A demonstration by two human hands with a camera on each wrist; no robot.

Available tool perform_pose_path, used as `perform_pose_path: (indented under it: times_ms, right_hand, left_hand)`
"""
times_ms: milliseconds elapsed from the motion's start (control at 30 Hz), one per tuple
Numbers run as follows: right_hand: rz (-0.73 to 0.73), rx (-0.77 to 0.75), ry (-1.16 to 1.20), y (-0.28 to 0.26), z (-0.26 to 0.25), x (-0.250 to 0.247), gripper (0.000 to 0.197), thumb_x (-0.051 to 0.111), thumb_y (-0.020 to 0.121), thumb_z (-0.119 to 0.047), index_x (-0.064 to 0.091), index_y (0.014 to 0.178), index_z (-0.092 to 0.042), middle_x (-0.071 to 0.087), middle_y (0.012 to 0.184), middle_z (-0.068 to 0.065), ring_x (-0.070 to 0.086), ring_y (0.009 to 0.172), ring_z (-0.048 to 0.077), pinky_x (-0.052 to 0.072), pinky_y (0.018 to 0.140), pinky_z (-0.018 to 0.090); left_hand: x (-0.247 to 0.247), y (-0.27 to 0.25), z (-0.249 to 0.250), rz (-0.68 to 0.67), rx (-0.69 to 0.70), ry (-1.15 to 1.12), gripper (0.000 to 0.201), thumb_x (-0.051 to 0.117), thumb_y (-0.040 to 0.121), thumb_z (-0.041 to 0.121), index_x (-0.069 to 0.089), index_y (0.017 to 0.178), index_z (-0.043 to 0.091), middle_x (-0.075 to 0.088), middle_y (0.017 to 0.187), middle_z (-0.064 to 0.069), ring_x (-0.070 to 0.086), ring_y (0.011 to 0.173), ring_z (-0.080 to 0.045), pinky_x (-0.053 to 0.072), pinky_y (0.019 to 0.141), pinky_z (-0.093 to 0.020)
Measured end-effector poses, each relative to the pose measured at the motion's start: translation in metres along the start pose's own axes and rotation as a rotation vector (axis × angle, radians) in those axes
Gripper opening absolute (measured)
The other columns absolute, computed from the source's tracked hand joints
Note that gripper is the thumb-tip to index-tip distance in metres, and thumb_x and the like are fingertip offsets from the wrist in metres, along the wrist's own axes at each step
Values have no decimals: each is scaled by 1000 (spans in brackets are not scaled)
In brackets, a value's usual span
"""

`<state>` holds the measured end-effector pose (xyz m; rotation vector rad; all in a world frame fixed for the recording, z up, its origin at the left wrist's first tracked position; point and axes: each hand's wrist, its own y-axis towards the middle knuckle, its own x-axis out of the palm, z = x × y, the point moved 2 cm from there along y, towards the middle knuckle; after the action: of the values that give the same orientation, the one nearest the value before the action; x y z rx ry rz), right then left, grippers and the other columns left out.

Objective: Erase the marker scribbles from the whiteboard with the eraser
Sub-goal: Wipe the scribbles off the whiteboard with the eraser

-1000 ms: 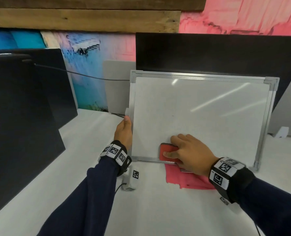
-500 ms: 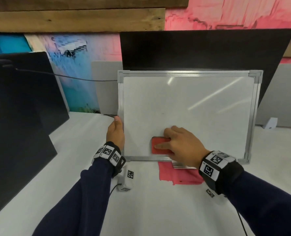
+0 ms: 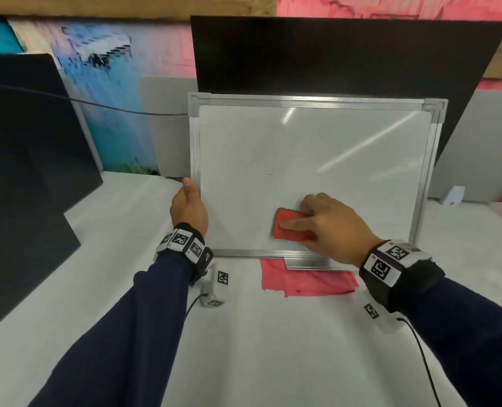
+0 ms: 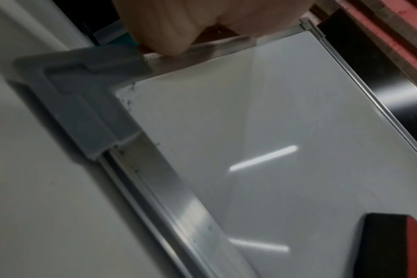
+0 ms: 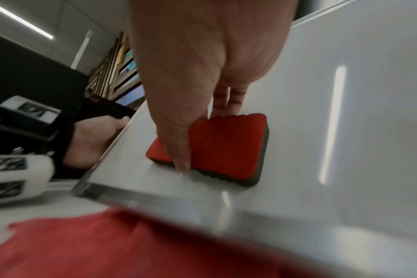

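A silver-framed whiteboard (image 3: 317,160) leans upright on the white table. Its surface looks white, with only a tiny dark mark (image 3: 269,174) left of centre. My right hand (image 3: 329,224) grips a red eraser (image 3: 287,230) with a black pad and holds it against the board's lower middle. The right wrist view shows the eraser (image 5: 224,148) pinched between thumb and fingers, flat on the whiteboard (image 5: 345,112). My left hand (image 3: 188,208) grips the board's left frame edge. In the left wrist view the left hand (image 4: 191,24) sits on the frame (image 4: 169,188), with the eraser (image 4: 393,244) at the lower right.
A red cloth (image 3: 305,282) lies on the table under the board's bottom edge. Black panels (image 3: 23,160) stand at the left and another black panel (image 3: 346,57) behind the board. A cable (image 3: 97,105) runs to the board's top-left corner. A small white block (image 3: 453,195) sits at the right.
The eraser and my right hand have slid up and a little right on the board, away from the bottom frame. My left hand keeps its hold on the left edge.
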<state>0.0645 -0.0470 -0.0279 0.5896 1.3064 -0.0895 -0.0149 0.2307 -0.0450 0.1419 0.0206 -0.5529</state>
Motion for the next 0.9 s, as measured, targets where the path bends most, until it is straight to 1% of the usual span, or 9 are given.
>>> perform_pose_path:
  times_ms: [200, 333, 400, 467, 533, 667, 767, 833, 900]
  right_hand:
    - [225, 234, 89, 13, 18, -24, 56, 80, 72, -25, 69, 126, -34, 54, 101, 7, 54, 89, 33, 49, 72, 38]
    - [112, 120, 55, -10, 5, 0, 56, 80, 69, -23, 71, 123, -34, 55, 99, 8, 54, 84, 33, 49, 69, 37]
    - [28, 91, 13, -25, 10, 2, 52, 81, 70, -24, 72, 120, -37, 55, 97, 5, 54, 84, 31, 48, 66, 35]
    - [12, 145, -20, -33, 20, -5, 52, 82, 70, -25, 72, 119, -40, 57, 97, 4, 55, 85, 30, 49, 65, 35]
    - [30, 236, -17, -40, 27, -14, 55, 81, 69, -23, 71, 120, -40, 57, 98, 4, 56, 88, 31, 51, 66, 38]
    - [91, 379, 42, -51, 31, -24, 53, 80, 73, -18, 71, 123, -32, 61, 99, 7, 59, 91, 34, 52, 68, 40]
    - [69, 446, 88, -57, 31, -28, 60, 76, 78, -24, 59, 136, -30, 59, 101, 6, 56, 97, 32, 52, 71, 41]
    - [-23, 460, 81, -59, 29, -25, 76, 76, 75, -34, 41, 142, -35, 53, 108, 5, 50, 100, 29, 53, 73, 43]
    - [-60, 467, 46, -60, 28, -23, 79, 75, 74, -34, 34, 142, -35, 51, 110, 5, 49, 100, 30, 53, 71, 43]
  left_hand:
    - [2, -2, 2, 3, -3, 7, 62, 22, 100, 56, 59, 130, 15, 60, 132, -9, 53, 124, -28, 38, 109, -42]
    - [3, 0, 1, 3, 5, 30, 66, 21, 98, 60, 62, 123, 14, 63, 126, -9, 55, 120, -29, 40, 107, -42]
    - [3, 0, 1, 7, 19, 32, 64, 22, 99, 58, 62, 121, 13, 62, 121, -5, 55, 114, -24, 39, 106, -37]
    - [3, -1, 1, 14, 20, 34, 60, 23, 101, 55, 64, 114, 13, 62, 114, -4, 55, 109, -23, 40, 103, -35]
    - [3, -3, 3, 22, 21, 67, 62, 22, 100, 55, 65, 108, 11, 65, 113, -9, 57, 108, -29, 42, 102, -40]
    - [0, -2, 7, 89, 65, 122, 53, 26, 100, 51, 64, 110, 14, 65, 115, -12, 57, 111, -33, 43, 100, -41]
    - [1, -3, 22, 128, 108, 110, 32, 36, 96, 44, 55, 106, 21, 59, 108, -9, 57, 105, -33, 45, 85, -38]
    - [3, -6, 36, 171, 163, 182, 34, 42, 93, 45, 49, 121, 27, 49, 125, -11, 50, 114, -31, 43, 93, -44]
    - [6, -18, 54, 240, 307, 306, 40, 46, 92, 42, 44, 130, 30, 40, 133, -11, 41, 121, -29, 32, 101, -46]
